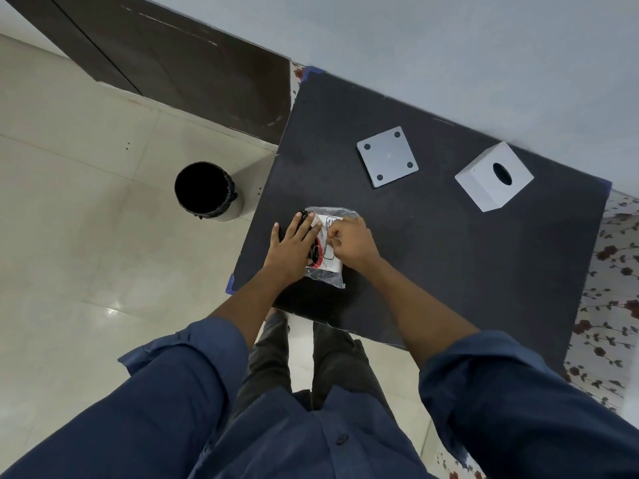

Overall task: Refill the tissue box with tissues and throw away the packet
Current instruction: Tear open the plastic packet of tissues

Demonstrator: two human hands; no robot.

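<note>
A clear plastic tissue packet [331, 271] with red, black and white print lies near the front left edge of the black table [449, 257]. My left hand [292, 245] presses flat on its left side, fingers spread. My right hand [349, 242] pinches the packet's top near the white label. The white tissue box [492, 178] with an oval hole stands at the back right. Its grey square base plate [387, 156] lies apart from it, with dark pads at the corners facing up.
A bin [204, 191] lined with a black bag stands on the tiled floor left of the table. A dark wooden panel [173, 60] runs along the wall behind. A floral cloth [608, 305] shows at the table's right edge.
</note>
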